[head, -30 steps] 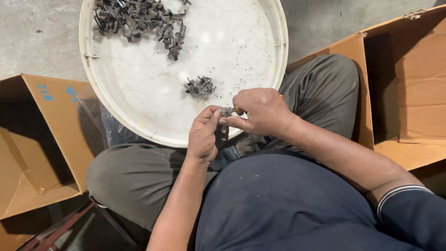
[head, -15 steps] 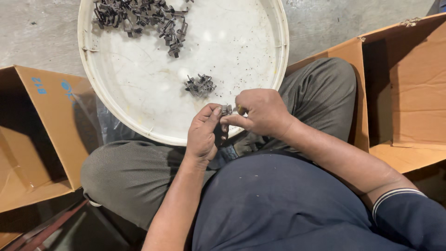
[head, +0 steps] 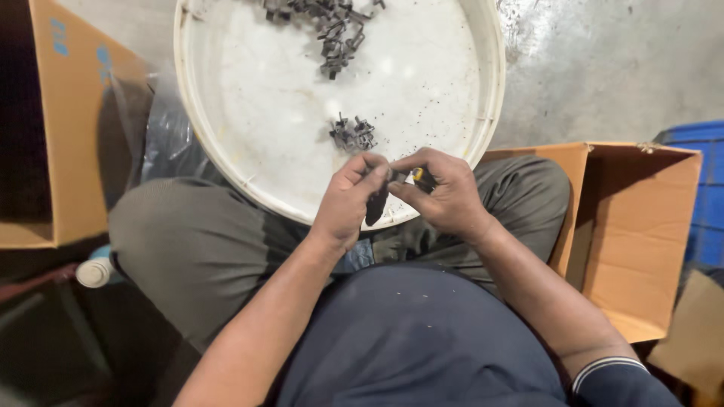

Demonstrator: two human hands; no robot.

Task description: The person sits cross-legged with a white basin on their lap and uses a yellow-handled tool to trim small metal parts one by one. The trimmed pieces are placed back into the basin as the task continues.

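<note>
We pinch a small dark metal part (head: 377, 197) between left hand (head: 348, 202) and right hand (head: 445, 194), fingers closed, over the white tub's (head: 226, 162) near rim; tub holds two piles of dark parts (head: 351, 133).

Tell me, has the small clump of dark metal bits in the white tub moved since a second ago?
No. The small clump lies at the same spot on the white tub's floor, just beyond both hands; only the camera view shifted.

Small dark metal part (head: 377, 202) pinched between fingers (head: 367, 167).

Grey concrete floor (head: 603, 68) under white round tray (head: 226, 158), cardboard boxes (head: 641, 226) alongside.
</note>
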